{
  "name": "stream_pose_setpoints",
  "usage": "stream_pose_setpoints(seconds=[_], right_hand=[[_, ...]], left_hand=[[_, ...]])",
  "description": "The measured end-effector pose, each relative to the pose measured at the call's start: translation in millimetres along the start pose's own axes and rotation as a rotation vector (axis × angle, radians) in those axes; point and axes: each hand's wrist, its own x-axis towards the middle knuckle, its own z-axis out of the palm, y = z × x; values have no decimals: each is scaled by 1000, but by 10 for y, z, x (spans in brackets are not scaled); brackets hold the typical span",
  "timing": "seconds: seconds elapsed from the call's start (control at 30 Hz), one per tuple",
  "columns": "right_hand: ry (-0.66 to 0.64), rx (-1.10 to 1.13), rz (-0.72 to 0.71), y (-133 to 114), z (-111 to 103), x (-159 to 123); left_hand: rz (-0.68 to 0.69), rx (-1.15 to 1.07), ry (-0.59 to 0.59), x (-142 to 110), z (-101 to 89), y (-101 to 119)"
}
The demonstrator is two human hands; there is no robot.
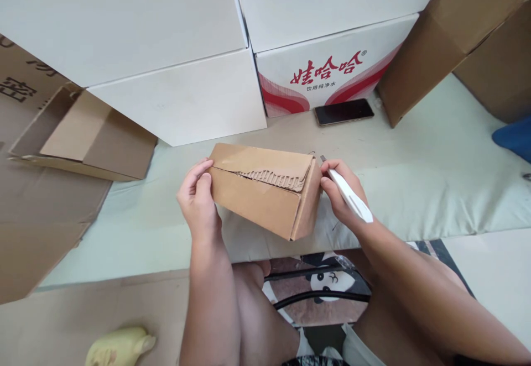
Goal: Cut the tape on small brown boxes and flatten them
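Observation:
A small brown cardboard box (257,194) is held tilted over the near edge of the covered surface. Its top seam has a torn strip that bares the corrugated layer toward the right end. My left hand (199,194) grips the box's left end, thumb and fingers at the seam. At the right end, my right hand (342,186) is closed around a white utility knife (352,197). A short piece of its blade shows past the fingers, pointing up and left beside the box corner. Whether the right fingers also touch the box is hard to make out.
White cartons (178,100) stand stacked behind, one with red lettering (327,70). A black phone (344,112) lies before them. Brown cardboard boxes flank both sides, including an open-topped one (120,139). A blue item (514,138) sits far right; a yellow object (118,348) lies on the floor.

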Motion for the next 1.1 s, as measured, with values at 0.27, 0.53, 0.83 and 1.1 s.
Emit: stream_pose_setpoints(seconds=[0.27, 0.53, 0.83, 1.1], right_hand=[[3, -4, 10, 15, -4, 4], [7, -17, 14, 20, -1, 6], [156, 94, -134, 48, -43, -9], [-38, 148, -57, 173, -12, 9]], left_hand=[[-4, 6, -5, -4, 0, 11], [0, 14, -8, 8, -1, 2], [25, 29, -38, -14, 12, 24], [-149, -118, 205, 191, -61, -88]])
